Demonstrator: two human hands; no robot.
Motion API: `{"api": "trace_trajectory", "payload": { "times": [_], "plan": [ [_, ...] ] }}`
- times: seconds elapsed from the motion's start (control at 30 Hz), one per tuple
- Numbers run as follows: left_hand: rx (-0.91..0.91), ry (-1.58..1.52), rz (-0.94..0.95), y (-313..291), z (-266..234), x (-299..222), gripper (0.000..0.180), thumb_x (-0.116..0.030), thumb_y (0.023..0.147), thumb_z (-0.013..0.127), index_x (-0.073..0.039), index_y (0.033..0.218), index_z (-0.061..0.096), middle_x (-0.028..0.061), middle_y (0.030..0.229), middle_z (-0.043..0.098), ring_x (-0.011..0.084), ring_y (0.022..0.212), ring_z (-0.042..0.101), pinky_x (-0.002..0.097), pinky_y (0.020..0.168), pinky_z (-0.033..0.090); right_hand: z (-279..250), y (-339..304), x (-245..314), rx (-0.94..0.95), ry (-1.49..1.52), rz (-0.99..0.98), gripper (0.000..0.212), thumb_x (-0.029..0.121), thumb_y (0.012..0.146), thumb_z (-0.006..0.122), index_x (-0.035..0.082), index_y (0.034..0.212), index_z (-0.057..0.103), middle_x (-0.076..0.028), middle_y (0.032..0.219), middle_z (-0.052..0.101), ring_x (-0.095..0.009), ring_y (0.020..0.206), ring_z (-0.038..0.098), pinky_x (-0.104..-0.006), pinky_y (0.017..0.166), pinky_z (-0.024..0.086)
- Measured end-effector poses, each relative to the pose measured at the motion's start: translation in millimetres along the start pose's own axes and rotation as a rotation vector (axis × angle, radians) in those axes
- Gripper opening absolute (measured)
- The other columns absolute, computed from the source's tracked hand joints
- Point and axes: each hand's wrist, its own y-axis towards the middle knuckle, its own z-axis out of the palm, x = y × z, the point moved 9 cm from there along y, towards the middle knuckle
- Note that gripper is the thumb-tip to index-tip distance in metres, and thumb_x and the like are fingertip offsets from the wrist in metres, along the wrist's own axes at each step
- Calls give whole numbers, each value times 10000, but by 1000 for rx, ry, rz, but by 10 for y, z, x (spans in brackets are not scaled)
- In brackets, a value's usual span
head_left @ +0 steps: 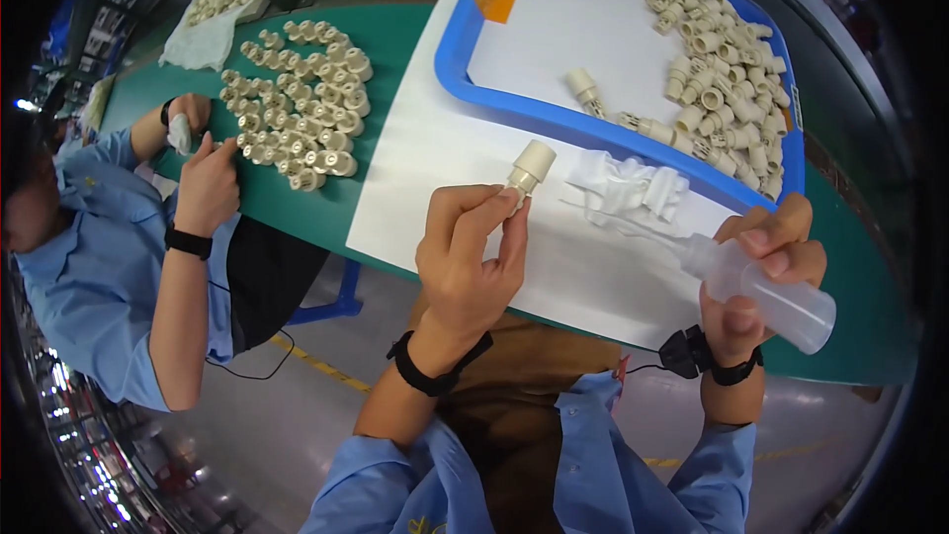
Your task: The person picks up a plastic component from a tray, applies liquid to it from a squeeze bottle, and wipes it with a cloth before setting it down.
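My left hand pinches a cream plastic fitting by its narrow lower end, its wide cap tilted up and to the right. In my right hand is a translucent squeeze bottle, fingers wrapped round its body. The bottle lies tilted, and its thin nozzle points left, toward the fitting but apart from it. Between the nozzle and the blue tray lies a crumpled white cloth on the white sheet.
A blue tray holds many similar fittings, heaped at its right. On the green table at left stand rows of fittings. Beside them sits a co-worker in a blue shirt, one hand holding something white.
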Motion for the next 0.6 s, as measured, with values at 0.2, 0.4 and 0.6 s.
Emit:
{"api": "trace_trajectory", "payload": {
  "times": [0.2,0.4,0.6],
  "plan": [
    [9,87,102,-25,49,-160,223,72,631,680,-11,820,599,99,803,553,213,659,585,254,511,486,119,3,25,77,-23,55,361,110,606,766,98,854,504,-93,909,494,-118,672,464,-210,549,411],
    [13,123,171,-54,41,-222,210,68,628,683,-12,809,611,101,817,559,205,666,583,251,517,491,168,44,7,161,-191,64,338,181,665,729,117,845,450,-65,896,464,-93,610,419,-230,576,420],
    [15,98,180,-66,56,-241,212,71,625,683,-13,806,610,104,816,559,207,680,582,247,519,489,180,38,6,139,-200,45,343,144,620,757,115,837,493,-77,889,528,-111,658,447,-217,569,403]
  ]
}}
